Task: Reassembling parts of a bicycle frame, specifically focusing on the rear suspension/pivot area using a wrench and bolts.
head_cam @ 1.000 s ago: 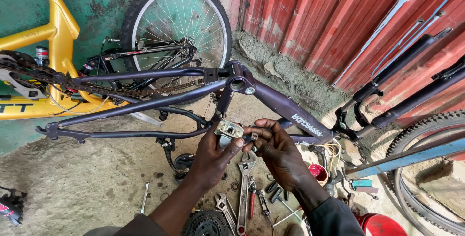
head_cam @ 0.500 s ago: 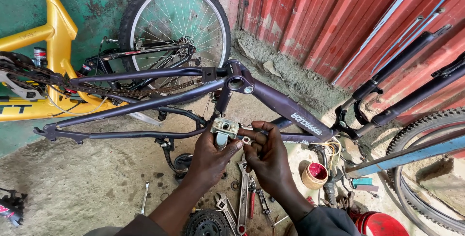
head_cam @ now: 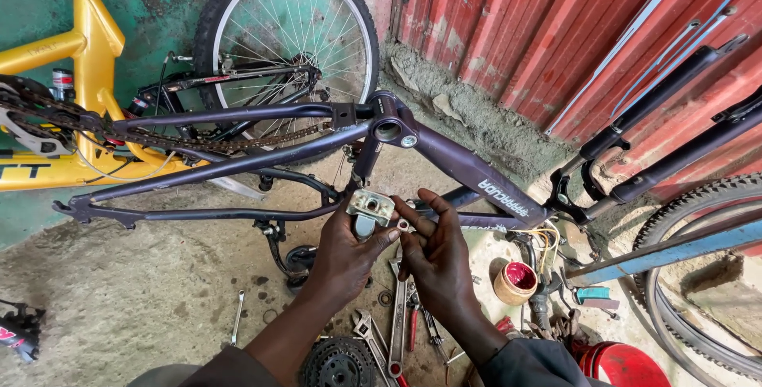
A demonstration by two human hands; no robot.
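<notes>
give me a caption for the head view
Both hands, left hand and right hand, hold a small metal part under a purple bike frame.

The frame [head_cam: 262, 157] lies across the middle, a wheel [head_cam: 290, 34] behind it; both hands [head_cam: 397, 256] sit just before it, wrenches [head_cam: 389, 331] on the ground [head_cam: 143, 292] below them, a small pot [head_cam: 516, 282] to their right

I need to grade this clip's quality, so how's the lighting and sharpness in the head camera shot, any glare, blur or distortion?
Head view: soft, even daylight with faint shadows; no strong glare on the small metal bracket in the left hand; both it and the right hand are sharp; wide-lens bending curves the purple bike frame and red corrugated wall toward the edges.
</notes>
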